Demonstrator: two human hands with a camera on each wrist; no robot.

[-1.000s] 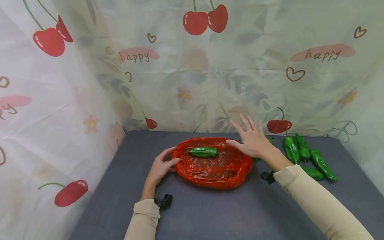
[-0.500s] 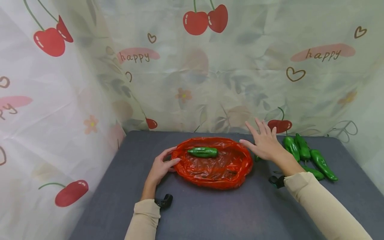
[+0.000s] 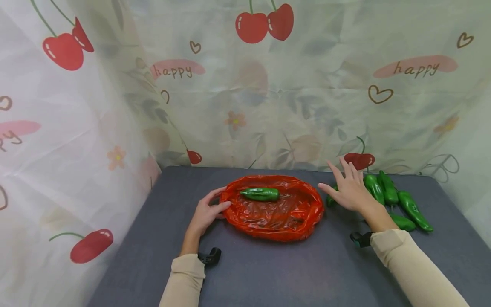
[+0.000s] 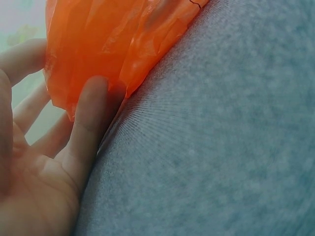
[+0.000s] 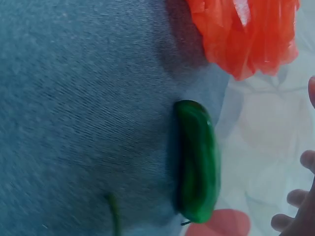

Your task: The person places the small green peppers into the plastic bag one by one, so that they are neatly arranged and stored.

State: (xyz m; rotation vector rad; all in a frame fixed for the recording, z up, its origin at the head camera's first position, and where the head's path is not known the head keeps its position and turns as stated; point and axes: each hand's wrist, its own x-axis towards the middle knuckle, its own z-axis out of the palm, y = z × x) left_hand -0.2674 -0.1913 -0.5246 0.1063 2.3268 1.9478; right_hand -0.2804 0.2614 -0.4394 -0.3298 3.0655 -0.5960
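Plastic bag, red, glossy, crinkled

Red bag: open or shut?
Open: the red bag has its mouth spread wide in the head view, one green pepper visible inside.

This looks to me like a small curtained-off filming booth; whether a home or a workplace lies around it, I can't tell. A back sheet and a left sheet, both creased and bright with cherry prints, hem in a plain grey desk. Black cameras sit at the person's wrists.
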